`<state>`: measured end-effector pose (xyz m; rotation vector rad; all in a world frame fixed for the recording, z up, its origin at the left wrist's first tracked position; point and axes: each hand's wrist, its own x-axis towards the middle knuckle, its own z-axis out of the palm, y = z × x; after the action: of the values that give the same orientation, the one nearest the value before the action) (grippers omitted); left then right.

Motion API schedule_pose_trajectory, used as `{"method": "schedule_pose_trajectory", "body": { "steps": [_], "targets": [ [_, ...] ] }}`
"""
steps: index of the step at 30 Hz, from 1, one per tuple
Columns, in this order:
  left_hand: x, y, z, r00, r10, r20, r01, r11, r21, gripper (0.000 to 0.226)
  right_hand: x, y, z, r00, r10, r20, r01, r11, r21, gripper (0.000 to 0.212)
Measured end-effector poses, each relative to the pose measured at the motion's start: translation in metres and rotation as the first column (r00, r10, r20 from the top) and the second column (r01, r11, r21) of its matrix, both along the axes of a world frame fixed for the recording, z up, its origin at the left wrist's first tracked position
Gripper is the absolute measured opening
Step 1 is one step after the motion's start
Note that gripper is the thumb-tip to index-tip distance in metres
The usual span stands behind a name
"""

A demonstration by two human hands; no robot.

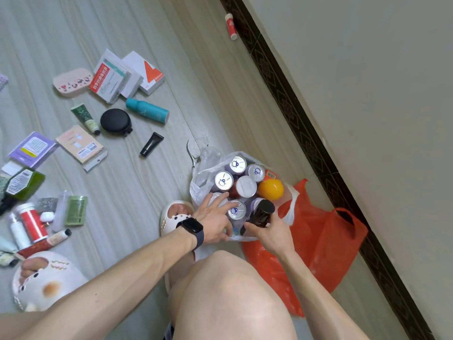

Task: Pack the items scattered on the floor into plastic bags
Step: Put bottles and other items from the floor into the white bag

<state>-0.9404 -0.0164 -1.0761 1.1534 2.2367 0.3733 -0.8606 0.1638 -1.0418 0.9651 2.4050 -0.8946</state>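
Person crouches on a pale striped floor (137, 192), one bare knee low in view. A clear plastic bag (203, 177) stands open just ahead of the knee. It is packed with upright silver-topped cans (223, 180), a white-lidded container (246, 186) among them and an orange round thing (270, 189) at its right side. A red plastic bag (318, 241) lies flat to the right, partly under the clear one and close to the dark skirting (308, 143).

Left hand (213, 217), smartwatch (191, 228) on the wrist, reaches into the bag mouth. Its fingers are fairly straight and spread, lying across the tops of the nearest can and a white cap. The thumb is at the near rim; cannot tell whether it pinches the plastic.

Right hand (269, 233) grips a dark bottle (261, 213) with a black cap, fingers curled round its lower body. The bottle is tilted at the near-right edge of the bag, touching a can.

Unpacked on the floor, left of the bag:
- near it, a black tube (151, 144) and a metal clipper (192, 153)
- further off, a teal bottle (147, 110), a round black case (114, 119), a green tube (85, 117) and stacked medicine boxes (110, 79)
- at the far left, a green bottle (22, 182) and a red-and-white bottle (33, 224)

A small red-and-white bottle (231, 26) lies alone against the skirting, well apart from the rest.
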Motion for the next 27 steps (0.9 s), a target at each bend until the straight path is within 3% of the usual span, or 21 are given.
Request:
{"method": "schedule_pose_trajectory", "body": {
  "steps": [6,9,13,15,17,19,21,24,26,27],
  "targets": [
    [0.01,-0.003,0.006,0.999,-0.043,-0.007,0.043,0.999,-0.032,0.019,0.007,-0.009,-0.014,0.983,-0.142,-0.115,0.139,0.99,-0.033,0.042],
    [0.008,0.001,0.005,0.999,-0.03,-0.03,0.029,0.999,-0.02,0.02,0.014,-0.011,-0.024,0.991,-0.044,-0.127,0.039,0.998,-0.045,0.04],
    [0.003,0.007,0.003,0.995,-0.004,-0.1,0.003,1.0,-0.006,0.02,0.014,-0.003,-0.031,0.993,0.105,-0.049,-0.103,0.994,0.043,0.055],
    [0.0,0.005,0.001,0.991,0.027,-0.129,-0.021,0.998,0.051,0.022,0.013,0.004,-0.026,0.991,0.133,-0.031,-0.131,0.991,0.041,0.057],
    [-0.006,0.004,0.002,0.98,0.128,-0.154,-0.104,0.983,0.152,0.033,0.017,0.011,-0.018,0.988,0.138,-0.068,-0.126,0.979,0.163,0.055],
    [-0.019,0.004,0.001,0.922,0.335,-0.194,-0.286,0.928,0.24,0.053,0.019,0.022,-0.012,0.991,0.038,-0.131,0.008,0.944,0.331,0.052],
    [-0.036,0.001,0.001,0.837,0.498,-0.226,-0.459,0.865,0.204,0.075,0.018,0.037,-0.009,0.975,-0.169,-0.148,0.206,0.932,0.298,0.058],
    [-0.061,-0.007,0.0,0.811,0.572,-0.12,-0.581,0.813,-0.047,0.095,0.007,0.049,-0.005,0.875,-0.458,-0.153,0.456,0.888,-0.049,0.069],
    [-0.077,-0.01,0.002,0.828,0.56,-0.039,-0.559,0.815,-0.151,0.082,-0.003,0.048,0.005,0.78,-0.613,-0.122,0.582,0.784,-0.215,0.068],
    [-0.083,-0.009,0.004,0.851,0.525,-0.025,-0.52,0.833,-0.188,0.064,-0.009,0.048,0.01,0.732,-0.671,-0.12,0.631,0.734,-0.252,0.061]
  ]
}}
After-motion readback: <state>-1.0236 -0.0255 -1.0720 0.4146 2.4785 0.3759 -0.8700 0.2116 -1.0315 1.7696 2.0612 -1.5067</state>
